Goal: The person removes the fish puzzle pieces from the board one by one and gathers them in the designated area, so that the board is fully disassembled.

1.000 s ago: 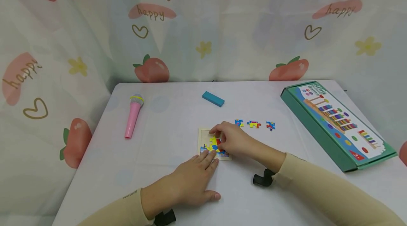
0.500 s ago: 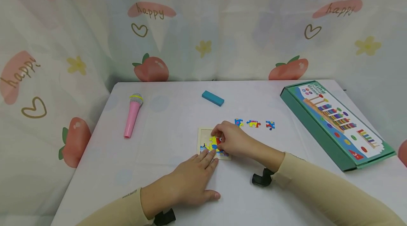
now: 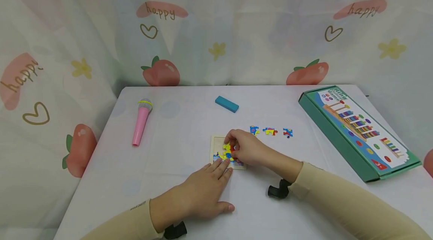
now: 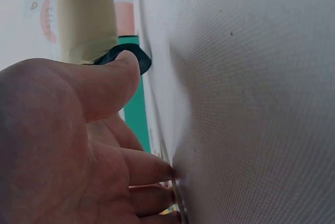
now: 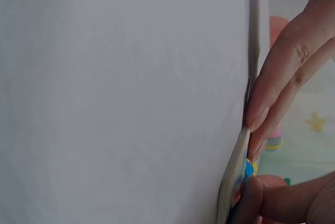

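In the head view, my left hand (image 3: 204, 191) lies flat with straight fingers, fingertips on the near edge of a small wooden puzzle board (image 3: 212, 148). Over the board's right side, my right hand (image 3: 248, 149) pinches a yellow and red puzzle piece (image 3: 227, 148) between thumb and fingers. Blue and yellow pieces fill part of the board; my hands hide its lower and right parts. The right wrist view has the left fingers (image 5: 277, 77) at the board's edge (image 5: 233, 171) and the right thumb on a piece. Three loose puzzle pieces (image 3: 270, 132) lie beyond the right hand.
A pink toy microphone (image 3: 140, 127) lies at the left, and a blue block (image 3: 227, 104) farther back. The large green box (image 3: 358, 131) takes up the right side. Black wrist mounts (image 3: 279, 189) hang below both cuffs. A patterned curtain (image 3: 230, 26) stands behind the table.
My right fingers shift slightly over the piece at the board's right side. The left hand stays in place, and the loose pieces lie as before.
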`<action>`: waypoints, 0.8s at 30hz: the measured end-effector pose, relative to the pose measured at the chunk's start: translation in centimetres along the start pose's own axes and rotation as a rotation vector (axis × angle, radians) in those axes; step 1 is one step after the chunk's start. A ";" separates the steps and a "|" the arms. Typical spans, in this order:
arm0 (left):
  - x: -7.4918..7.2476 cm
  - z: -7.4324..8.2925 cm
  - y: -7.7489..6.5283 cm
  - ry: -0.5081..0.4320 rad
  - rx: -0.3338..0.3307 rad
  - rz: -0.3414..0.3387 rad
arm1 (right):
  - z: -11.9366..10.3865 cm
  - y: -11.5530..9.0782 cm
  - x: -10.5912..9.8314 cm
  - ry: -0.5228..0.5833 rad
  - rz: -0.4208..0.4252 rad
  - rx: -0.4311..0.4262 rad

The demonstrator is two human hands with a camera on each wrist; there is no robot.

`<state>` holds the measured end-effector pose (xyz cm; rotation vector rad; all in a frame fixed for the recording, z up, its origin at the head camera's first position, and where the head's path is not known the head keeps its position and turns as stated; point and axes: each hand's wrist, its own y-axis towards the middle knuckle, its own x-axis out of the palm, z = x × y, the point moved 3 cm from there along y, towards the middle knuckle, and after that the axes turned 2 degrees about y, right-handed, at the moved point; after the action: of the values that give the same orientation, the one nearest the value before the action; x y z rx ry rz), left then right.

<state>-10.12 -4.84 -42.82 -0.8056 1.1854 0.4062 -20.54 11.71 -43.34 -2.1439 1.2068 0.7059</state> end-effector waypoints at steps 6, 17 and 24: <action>-0.1 0.0 -0.1 -0.002 0.000 0.004 | 0.3 0.1 -0.1 0.145 0.005 0.045; 0.0 0.0 0.0 -0.012 -0.003 0.000 | 0.4 0.0 -0.4 0.228 0.014 0.052; 0.1 0.0 0.1 -0.007 -0.004 0.003 | 0.9 -0.2 -1.4 0.306 -0.012 0.068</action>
<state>-10.17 -4.84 -42.90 -0.8051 1.1794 0.4130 -21.17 13.18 -43.00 -2.2559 1.3492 0.3319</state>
